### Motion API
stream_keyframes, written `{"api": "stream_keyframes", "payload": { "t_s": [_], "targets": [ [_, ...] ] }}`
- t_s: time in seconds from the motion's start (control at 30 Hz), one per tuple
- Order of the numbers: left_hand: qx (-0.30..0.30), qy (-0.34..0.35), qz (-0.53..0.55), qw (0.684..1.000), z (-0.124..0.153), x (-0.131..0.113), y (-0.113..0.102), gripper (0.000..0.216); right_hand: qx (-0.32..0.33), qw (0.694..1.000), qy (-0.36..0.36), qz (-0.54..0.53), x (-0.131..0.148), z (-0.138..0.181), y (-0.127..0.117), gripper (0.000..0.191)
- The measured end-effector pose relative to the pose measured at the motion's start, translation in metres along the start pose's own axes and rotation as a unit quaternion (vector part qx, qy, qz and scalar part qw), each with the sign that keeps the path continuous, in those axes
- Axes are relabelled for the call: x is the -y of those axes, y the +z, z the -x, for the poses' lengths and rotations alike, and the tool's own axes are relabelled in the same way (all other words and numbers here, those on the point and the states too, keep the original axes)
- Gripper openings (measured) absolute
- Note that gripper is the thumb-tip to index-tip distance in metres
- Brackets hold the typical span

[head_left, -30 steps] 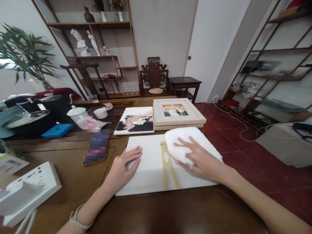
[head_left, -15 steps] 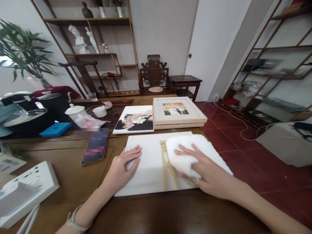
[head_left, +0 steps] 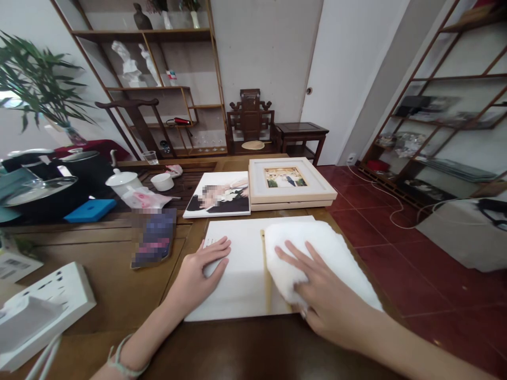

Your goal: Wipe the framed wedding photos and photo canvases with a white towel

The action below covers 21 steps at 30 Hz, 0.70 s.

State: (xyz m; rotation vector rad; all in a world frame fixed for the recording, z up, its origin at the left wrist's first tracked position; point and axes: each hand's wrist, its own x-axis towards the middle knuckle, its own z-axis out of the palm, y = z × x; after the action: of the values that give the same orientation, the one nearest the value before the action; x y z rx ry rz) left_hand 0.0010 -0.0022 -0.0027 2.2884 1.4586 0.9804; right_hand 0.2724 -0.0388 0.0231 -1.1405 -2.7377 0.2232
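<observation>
My left hand (head_left: 204, 274) lies flat, fingers stretched, on the left part of a thin white rectangular panel (head_left: 237, 290) near the table's front edge. Small print on the panel's upper left is partly covered by that hand; whether it is a board or an album, I cannot tell. A tan printed figure (head_left: 266, 274) runs down its middle, mostly hidden. My right hand (head_left: 317, 293) presses a fluffy white cloth (head_left: 332, 243) onto the panel's right side. Its fingers are spread over the cloth, and the lower fingers curl at the cloth's near edge.
Behind the panel lie a photo print (head_left: 229, 195) and framed photo boxes (head_left: 293, 200). A phone (head_left: 156, 237), a white power strip (head_left: 47, 311), a blue block (head_left: 90, 209), a teapot (head_left: 122, 182) and a cup (head_left: 162, 182) stand to the left. The table's right edge drops to red floor tiles (head_left: 428, 269).
My right hand has slid the cloth a little to the left and nearer, covering more of the tan figure. My left hand stays in place.
</observation>
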Motion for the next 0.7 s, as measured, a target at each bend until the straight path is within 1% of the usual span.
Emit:
{"api": "stream_keyframes", "payload": {
  "t_s": [0.1, 0.2, 0.3, 0.4, 0.47, 0.53, 0.6, 0.63, 0.7],
  "targets": [
    [0.0, 0.005, 0.0, 1.0, 0.0, 0.0, 0.0, 0.025, 0.028, 0.999, -0.039, -0.016, 0.015, 0.022, -0.001, 0.009],
    [-0.003, 0.008, -0.005, 1.0, 0.0, 0.0, 0.0, 0.025, 0.029, 0.997, -0.064, -0.034, 0.013, 0.025, -0.006, 0.01],
    [0.0, 0.013, -0.01, 1.0, 0.001, 0.0, -0.001, 0.025, 0.006, 0.998, -0.03, -0.052, -0.003, 0.005, -0.009, 0.018],
    [0.006, 0.015, -0.012, 1.0, 0.001, 0.0, -0.002, 0.026, -0.025, 0.997, 0.01, -0.067, -0.022, -0.027, -0.008, 0.028],
    [0.009, 0.012, -0.016, 1.0, 0.0, 0.0, -0.002, 0.026, -0.041, 0.996, 0.036, -0.067, -0.028, -0.047, -0.005, 0.029],
    [0.008, 0.012, -0.019, 1.0, 0.0, -0.001, -0.002, 0.026, -0.047, 0.995, 0.064, -0.06, -0.027, -0.062, -0.002, 0.028],
    [0.005, 0.012, -0.019, 1.0, -0.001, -0.001, -0.001, 0.025, -0.045, 0.996, 0.071, -0.041, -0.019, -0.067, 0.0, 0.026],
    [0.004, 0.012, -0.018, 1.0, -0.001, -0.001, -0.001, 0.025, -0.041, 0.997, 0.06, -0.029, -0.013, -0.065, 0.001, 0.025],
    [0.003, 0.012, -0.018, 1.0, -0.001, -0.001, -0.001, 0.025, -0.026, 1.0, 0.004, -0.009, 0.003, -0.057, 0.004, 0.02]
  ]
}}
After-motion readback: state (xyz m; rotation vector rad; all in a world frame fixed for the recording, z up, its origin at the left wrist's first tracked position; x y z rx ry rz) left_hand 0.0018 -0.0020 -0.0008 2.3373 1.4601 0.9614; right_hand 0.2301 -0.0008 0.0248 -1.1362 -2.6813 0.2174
